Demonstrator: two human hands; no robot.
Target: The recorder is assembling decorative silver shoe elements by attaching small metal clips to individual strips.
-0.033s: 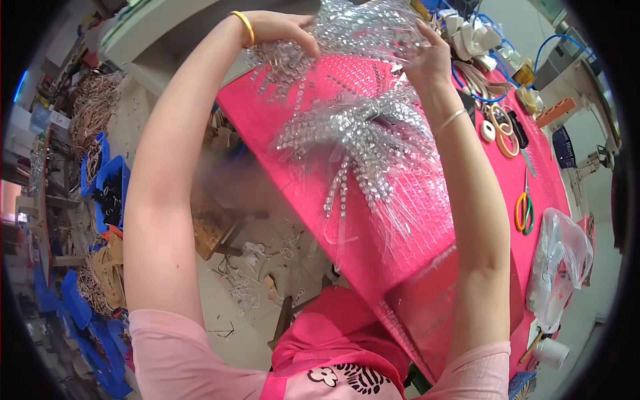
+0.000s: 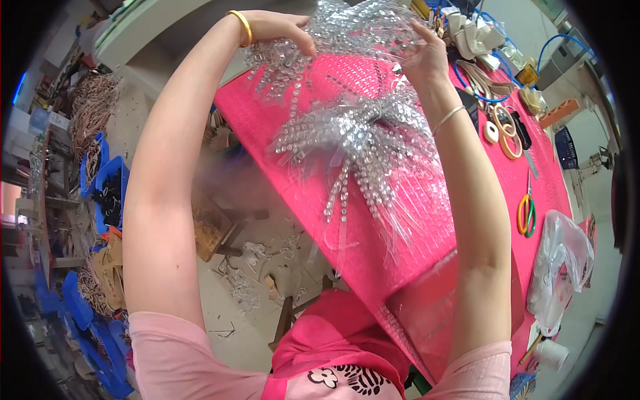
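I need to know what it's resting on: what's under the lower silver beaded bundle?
Pink covering shows around the edges of the lower beaded bundle. Anything directly beneath its dense middle is hidden by the beads, so I can't tell.

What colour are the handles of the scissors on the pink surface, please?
The scissors handles are orange-yellow and green, shown best in the head view.

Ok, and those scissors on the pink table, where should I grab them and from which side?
Probably by the orange and green handle loops, from your near side: the scissors lie with loops toward you and blades pointing away. The clear plastic bag lies close on the near right, so keep left of it.
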